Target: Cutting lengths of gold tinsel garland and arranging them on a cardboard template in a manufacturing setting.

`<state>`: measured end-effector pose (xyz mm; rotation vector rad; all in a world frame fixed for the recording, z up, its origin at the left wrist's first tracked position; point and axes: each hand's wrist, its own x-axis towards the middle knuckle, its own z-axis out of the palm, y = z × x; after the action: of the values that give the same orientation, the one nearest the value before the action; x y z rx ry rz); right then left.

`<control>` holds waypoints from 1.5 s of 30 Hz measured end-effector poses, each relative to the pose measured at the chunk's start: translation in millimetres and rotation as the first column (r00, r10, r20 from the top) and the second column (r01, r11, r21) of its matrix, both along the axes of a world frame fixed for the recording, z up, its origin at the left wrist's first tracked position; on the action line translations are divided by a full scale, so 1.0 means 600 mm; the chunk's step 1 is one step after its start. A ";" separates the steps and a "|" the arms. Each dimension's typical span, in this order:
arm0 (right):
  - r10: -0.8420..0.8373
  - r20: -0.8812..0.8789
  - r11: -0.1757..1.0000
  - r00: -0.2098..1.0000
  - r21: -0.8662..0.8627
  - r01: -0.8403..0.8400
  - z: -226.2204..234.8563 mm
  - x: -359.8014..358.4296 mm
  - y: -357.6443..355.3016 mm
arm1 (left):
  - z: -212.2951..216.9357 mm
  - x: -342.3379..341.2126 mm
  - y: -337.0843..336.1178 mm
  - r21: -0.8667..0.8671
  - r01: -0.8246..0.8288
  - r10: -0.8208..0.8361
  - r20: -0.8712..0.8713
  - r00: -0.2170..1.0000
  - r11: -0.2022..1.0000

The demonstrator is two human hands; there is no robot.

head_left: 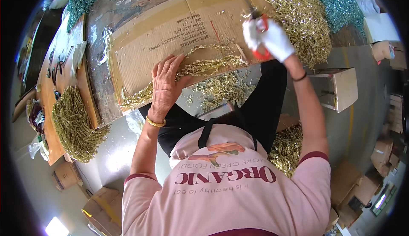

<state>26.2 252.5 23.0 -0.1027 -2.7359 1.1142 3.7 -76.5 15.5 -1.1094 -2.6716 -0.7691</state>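
My left hand [165, 83], bare with a gold bracelet at the wrist, lies over a bundle of gold tinsel strands [208, 67] along the near edge of a cardboard sheet. The strands pass between its thumb and fingers, holding the bundle against the board; its underside is hidden. To the right, my right hand [272, 42], in a white glove, is closed around red-handled scissors [261, 53]. Their dark blades point away from me and look blurred. The scissors are raised, apart from the bundle.
The cardboard sheet [140, 61] covers the worktable [99, 65]. Piles of gold tinsel [294, 18] and teal tinsel [334, 3] lie at the far right. Another gold bunch [76, 125] hangs off a wooden board at left. Gold clippings [219, 89] lie below the table's near edge.
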 end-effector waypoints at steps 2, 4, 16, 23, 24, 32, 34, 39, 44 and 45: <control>-0.019 -0.019 0.960 1.000 -0.280 0.013 -0.038 -0.052 0.095 | -0.004 -0.003 0.006 0.019 0.017 -0.017 0.002 1.000 1.000; -0.337 -0.087 0.939 0.938 0.045 0.341 -0.036 -0.068 0.130 | -0.004 -0.002 0.005 0.033 0.022 -0.022 0.005 1.000 0.999; 0.101 0.345 0.918 0.933 0.330 -0.221 0.025 -0.119 0.117 | 0.034 0.000 -0.001 0.048 0.040 -0.043 0.053 0.998 0.998; -0.144 0.354 0.765 0.924 0.633 -0.123 0.059 -0.115 0.141 | 0.033 0.006 -0.218 0.178 -0.441 0.445 0.023 0.895 0.880; -0.123 0.189 0.781 0.974 0.625 -0.023 0.061 -0.106 0.146 | 0.045 0.019 -0.259 0.099 -0.514 0.520 -0.037 0.854 0.852; 0.536 -0.024 0.759 0.844 0.450 -0.470 0.021 0.000 -0.184 | 0.009 0.032 -0.329 0.054 -0.393 0.390 0.059 0.919 0.918; 0.509 -0.100 0.763 0.855 0.513 -0.394 -0.014 0.001 -0.170 | 0.003 0.024 -0.330 0.144 -0.378 0.358 0.151 0.922 0.914; 0.512 -0.231 0.806 0.827 0.462 -0.370 -0.029 0.003 -0.142 | -0.005 0.026 -0.346 0.085 -0.360 0.352 0.091 0.931 0.929; 0.480 -0.207 0.788 0.852 0.528 -0.316 -0.032 0.022 -0.137 | -0.016 0.027 -0.350 0.153 -0.390 0.382 0.080 0.921 0.908; 0.484 -0.206 0.773 0.850 0.556 -0.306 -0.032 0.028 -0.138 | -0.017 0.027 -0.351 0.157 -0.388 0.380 0.081 0.921 0.908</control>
<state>42.8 170.0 3.8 0.7177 -2.6744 0.3770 19.8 -287.4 5.3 -0.5029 -2.6738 -0.9297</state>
